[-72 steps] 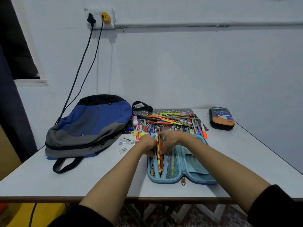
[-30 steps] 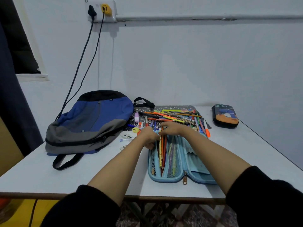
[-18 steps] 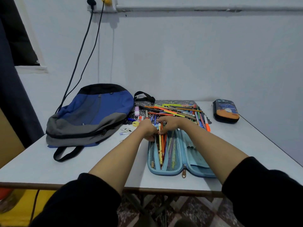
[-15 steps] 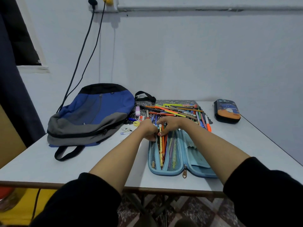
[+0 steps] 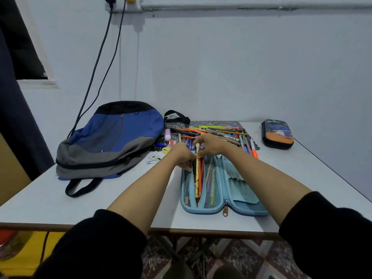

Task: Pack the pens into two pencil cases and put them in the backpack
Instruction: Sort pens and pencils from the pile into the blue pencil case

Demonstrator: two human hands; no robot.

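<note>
On my feed, the right hand (image 5: 209, 147) pinches the far end of a yellow pen (image 5: 197, 174) lying lengthwise in the open blue pencil case (image 5: 244, 211) — left hand (image 5: 181, 156) gripping its near-side edge alongside.

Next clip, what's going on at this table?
A person is filling the open blue pencil case on the table. The left hand grips its far corner while the right hand pinches a yellow pencil lying in its left half. More pens lie loose behind it; the backpack and the dark pencil case sit untouched.
</note>
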